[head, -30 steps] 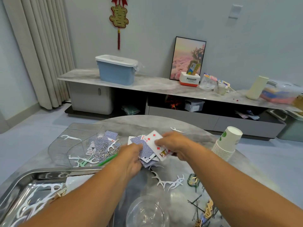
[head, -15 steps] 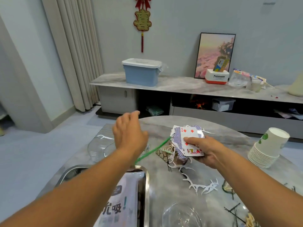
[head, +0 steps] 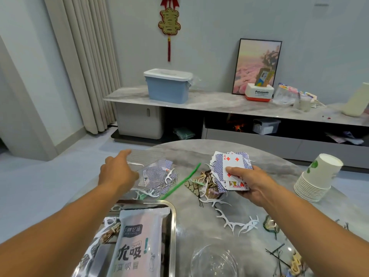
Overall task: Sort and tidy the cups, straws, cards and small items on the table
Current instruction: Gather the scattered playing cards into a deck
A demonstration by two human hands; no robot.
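Cards (head: 231, 170) bunched loose in my right hand (head: 248, 181), four of diamonds on top, thumb pinning fan above table (head: 199, 212). More cards lie in clear tray (head: 151, 172) at left, mixed with white picks. Left hand (head: 117, 172) over tray's near side, fingers extended, gripping nothing; contact with tray unclear. My plan: square fan first, then lift tray cards flat, leaving picks behind. Green straw (head: 182, 181) lies between hands; paper cups (head: 317, 178) stacked far right.

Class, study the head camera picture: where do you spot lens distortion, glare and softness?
Head view: wide-angle bending curves the curtain and stretches both forearms at the bottom edge; glare streaks the steel tray rim and the glass bowl; the left hand looks slightly soft, while the held cards read sharply.
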